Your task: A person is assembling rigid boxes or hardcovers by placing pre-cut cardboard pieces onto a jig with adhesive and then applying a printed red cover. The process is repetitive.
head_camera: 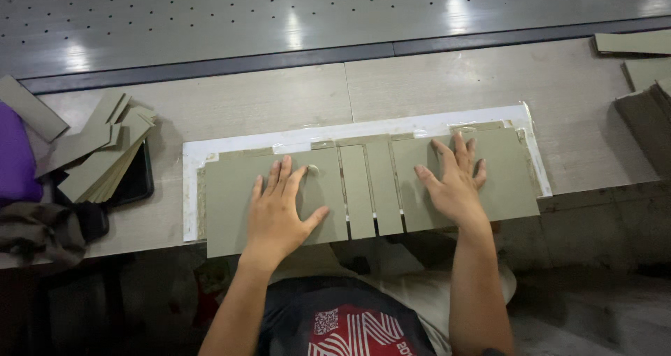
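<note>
Hands Flat on Grey Boards

Palms press down near the table's front edge. The left hand (279,213) lies flat at about seven o'clock from the middle of the view, fingers spread and straight, grasping nothing, resting on the large left board (234,209), a grey-green rectangle whose near edge overhangs the table edge. The right hand (454,185) lies at about four o'clock, also released, fingers splayed and flat on the large right board (507,174). Between the two hands stand two narrow board strips (370,192), side by side and just apart, running from near to far. All four pieces lie in a row on a white backing sheet (190,188), whose margin shows at the left and along the far side at twelve o'clock.

The sheet rests on a pale worktable (279,97). At nine o'clock, well apart from the left hand, sits a loose stack of board offcuts (105,157) on a dark object, with purple cloth (14,153) at the frame's edge. At two o'clock, more grey boards (646,104) lie piled near the right edge. Farthest off, from ten to two o'clock, stretches a shiny grey perforated surface (279,13) reflecting lamps.
</note>
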